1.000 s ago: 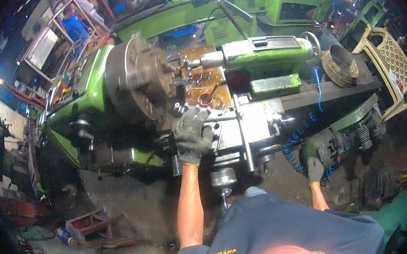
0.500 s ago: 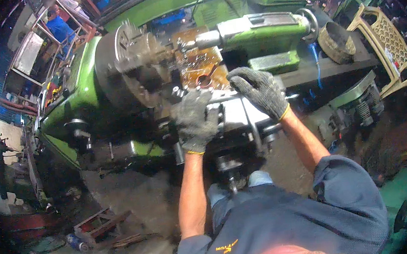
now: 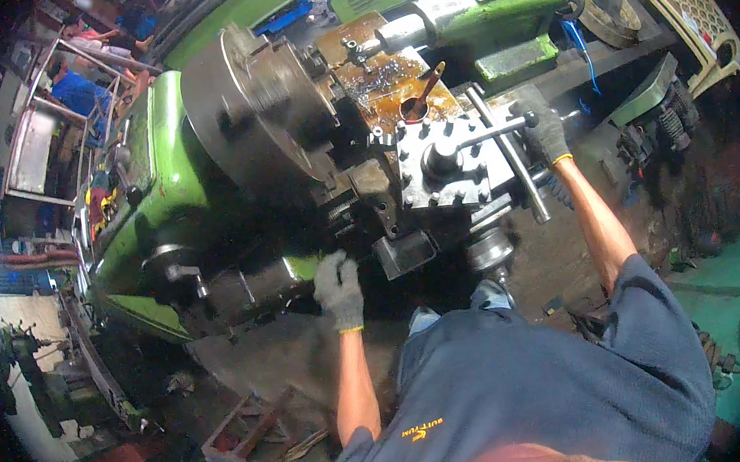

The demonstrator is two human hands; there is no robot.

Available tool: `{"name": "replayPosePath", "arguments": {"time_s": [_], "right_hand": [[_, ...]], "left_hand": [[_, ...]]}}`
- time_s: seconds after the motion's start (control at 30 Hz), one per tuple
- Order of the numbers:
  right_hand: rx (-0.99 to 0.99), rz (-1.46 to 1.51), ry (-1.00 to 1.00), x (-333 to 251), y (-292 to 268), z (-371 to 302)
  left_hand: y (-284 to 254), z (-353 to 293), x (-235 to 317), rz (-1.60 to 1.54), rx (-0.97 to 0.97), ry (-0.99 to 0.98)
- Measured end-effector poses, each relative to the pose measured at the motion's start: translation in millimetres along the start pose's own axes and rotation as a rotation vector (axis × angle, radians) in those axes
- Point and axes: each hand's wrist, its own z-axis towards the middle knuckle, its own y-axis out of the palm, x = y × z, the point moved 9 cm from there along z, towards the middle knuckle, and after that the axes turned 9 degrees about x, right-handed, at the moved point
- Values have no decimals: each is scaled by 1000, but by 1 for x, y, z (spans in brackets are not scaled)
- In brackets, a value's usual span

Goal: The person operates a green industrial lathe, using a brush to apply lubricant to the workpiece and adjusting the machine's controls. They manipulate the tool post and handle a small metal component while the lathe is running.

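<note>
Gloved, my right hand (image 3: 546,134) is wrapped around the steel lever handle (image 3: 490,133) atop the square tool post (image 3: 435,164), its shaft running leftward; my left hand (image 3: 340,287) rests loosely curled on the green lathe's apron (image 3: 259,282) below.

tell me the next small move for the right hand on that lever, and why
Probably a short swing of the tool post lever. The gloved right hand grips its end, the square tool post sits beside the chuck, and the left hand is low on the apron.
</note>
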Motion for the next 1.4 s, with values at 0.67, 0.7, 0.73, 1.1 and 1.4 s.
{"name": "replayPosePath", "arguments": {"time_s": [0.67,0.7,0.73,1.1,1.4], "right_hand": [[13,196,401,-4,7,-16],[30,190,380,-5,6,-15],[15,178,360,-7,7,-15],[-100,89,351,-20,7,-7],[-65,164,388,-21,1,-7]], "left_hand": [[64,-96,-275,-1212,45,-1651],[64,-90,-281,-1152,55,-1654],[67,-82,-287,-1093,67,-1656],[61,-52,-315,-811,-151,-1390],[58,-52,-294,-740,-69,-1411]]}}
